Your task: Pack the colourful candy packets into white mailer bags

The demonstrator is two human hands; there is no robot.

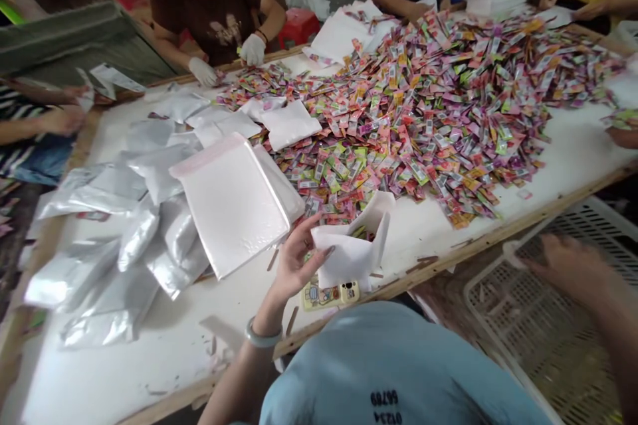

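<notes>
My left hand (302, 257) pinches the near side of a white pouch (343, 255), thumb in front. The pouch stands upright with its top gaping, and a few coloured sachets show inside. Just below it lies a yellow phone case with cartoon figures (321, 295). Off to the right, my right hand (563, 265) is over the rim of a white plastic crate (588, 232). Motion blurs its fingers, and something small and white is at their tips. Beyond the pouch spreads a big heap of colourful sachets (419, 106).
A stack of flat white pouches (232, 202) lies left of my left hand. Filled silvery-white pouches (104, 259) cover the table's left part. Across the table (578, 146), a person in white gloves (253, 50) handles sachets. Other people work around the edges.
</notes>
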